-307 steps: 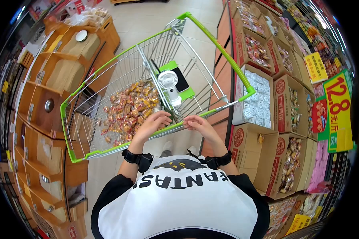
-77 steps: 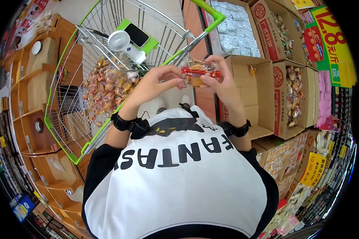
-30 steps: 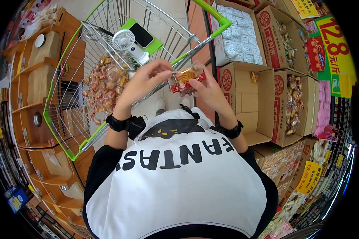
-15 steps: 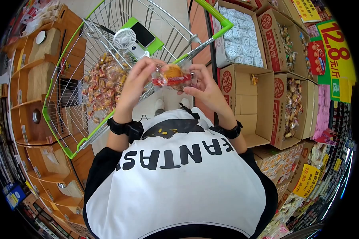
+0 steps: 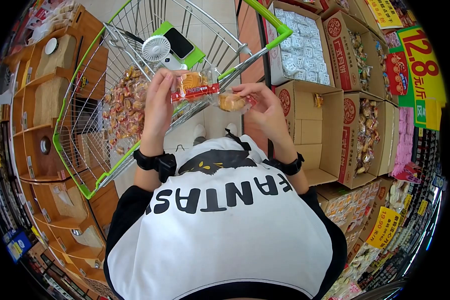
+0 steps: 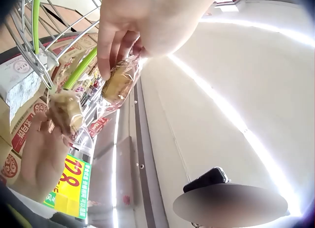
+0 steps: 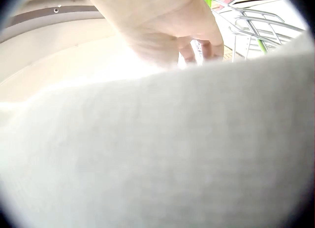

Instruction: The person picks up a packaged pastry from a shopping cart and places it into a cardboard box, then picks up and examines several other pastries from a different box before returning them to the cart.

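Note:
In the head view my left hand point(image 5: 157, 102) pinches a wrapped mooncake point(image 5: 194, 89) with a red label by its left end. My right hand point(image 5: 266, 114) holds another wrapped mooncake point(image 5: 232, 102), its pale flat side showing, slightly lower and to the right. The two packets sit side by side over the cart's near edge, their wrappers close together. In the left wrist view, fingers point(image 6: 104, 55) curl over one mooncake point(image 6: 118, 84), with the second mooncake point(image 6: 68, 112) beyond it. Pale cloth point(image 7: 157, 149) hides most of the right wrist view, including what that hand holds.
A shopping cart point(image 5: 60, 142) holds a heap of wrapped mooncakes point(image 5: 127, 112), a white fan point(image 5: 156, 48) and a phone point(image 5: 179, 43). Right stand cardboard boxes point(image 5: 310, 131) of mooncakes and a box of white packets point(image 5: 300, 45). Wooden shelves point(image 5: 47, 112) line the left.
Ten seconds ago both hands held nothing near the cart's edge. Later they held packets together between them; now the hands have drawn apart, with one mooncake in each.

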The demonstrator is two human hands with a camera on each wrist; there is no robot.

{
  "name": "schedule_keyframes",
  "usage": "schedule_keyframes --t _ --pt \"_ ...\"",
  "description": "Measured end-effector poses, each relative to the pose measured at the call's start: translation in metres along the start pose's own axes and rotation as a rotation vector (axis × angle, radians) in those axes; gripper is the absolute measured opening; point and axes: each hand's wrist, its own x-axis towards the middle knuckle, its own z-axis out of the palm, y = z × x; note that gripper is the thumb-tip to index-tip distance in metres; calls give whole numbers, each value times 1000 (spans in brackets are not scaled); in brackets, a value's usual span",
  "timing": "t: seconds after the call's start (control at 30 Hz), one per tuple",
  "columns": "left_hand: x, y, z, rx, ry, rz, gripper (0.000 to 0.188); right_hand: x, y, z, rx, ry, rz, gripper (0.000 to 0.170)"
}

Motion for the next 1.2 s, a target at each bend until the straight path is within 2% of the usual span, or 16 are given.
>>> schedule_keyframes --t 0.2,0.37,0.5,0.57,0.7,0.8,0.87,0.97,1.07,1.2 --pt "0 -2 4 -25 96 10 16 -2 2 -3 32 -33 -107 17" --pt "0 -5 2 -68 81 0 16 -5 -1 -5 67 -148 -184 18" --pt "-2 -4 1 -92 56 -5 12 -6 -10 0 118 -70 -122 21" --pt "-3 -4 0 -109 50 0 9 -6 -13 0 -51 -100 -169 24" --pt "-2 -8 -4 -38 124 15 11 -4 -2 -6 -75 -148 -269 29" --pt "-4 -4 0 -1 110 18 14 -5 -2 -4 -72 -71 -251 30" --pt "-5 -3 1 -3 95 6 14 -7 -3 -2 50 5 -158 31" --pt "-5 -5 -1 -3 83 11 15 -6 -8 -2 135 -8 -104 31" --pt "-6 -5 -2 -23 95 6 15 -6 -3 -4 139 -27 -139 30" --pt "-7 -13 -9 -12 -4 -34 15 -7 -4 -2 76 33 -240 28"
